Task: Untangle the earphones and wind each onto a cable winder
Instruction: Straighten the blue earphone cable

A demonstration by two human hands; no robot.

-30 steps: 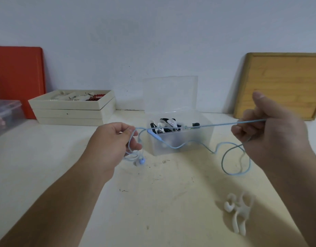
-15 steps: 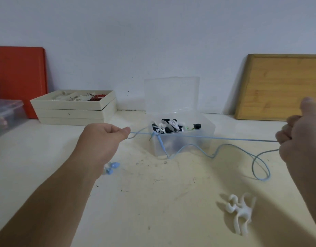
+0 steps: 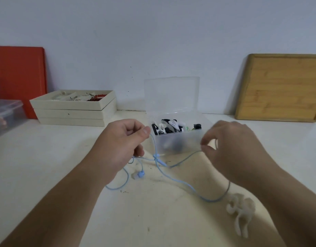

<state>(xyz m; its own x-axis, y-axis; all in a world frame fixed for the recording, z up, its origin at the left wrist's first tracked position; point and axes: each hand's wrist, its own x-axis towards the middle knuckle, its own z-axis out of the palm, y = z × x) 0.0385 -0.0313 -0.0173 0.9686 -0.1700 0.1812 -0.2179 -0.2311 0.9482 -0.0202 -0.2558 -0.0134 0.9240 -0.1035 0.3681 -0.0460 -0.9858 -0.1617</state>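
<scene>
Both hands pinch a blue cable above the desk.

The left hand [image 3: 125, 139] has its fingers [image 3: 146, 130] curled, thumb and forefinger clamped on the cable [image 3: 173, 179] — the right hand [image 3: 230, 145] nips it between thumb and fingertip, other fingers loosely bent. From the left pinch the cable drops to a small knot [image 3: 155, 155], then sags across to the right hand. More of it loops on the desk [image 3: 46, 166] under both wrists, with a blue earbud [image 3: 140, 174] hanging low below the left hand. A white winder [image 3: 241, 211] lies on the desk by the right forearm. Behind the hands stands an open clear box [image 3: 178, 141]; trays [image 3: 73, 107], a red board [image 3: 20, 77] and a wooden board [image 3: 281, 86] sit at the wall.
</scene>
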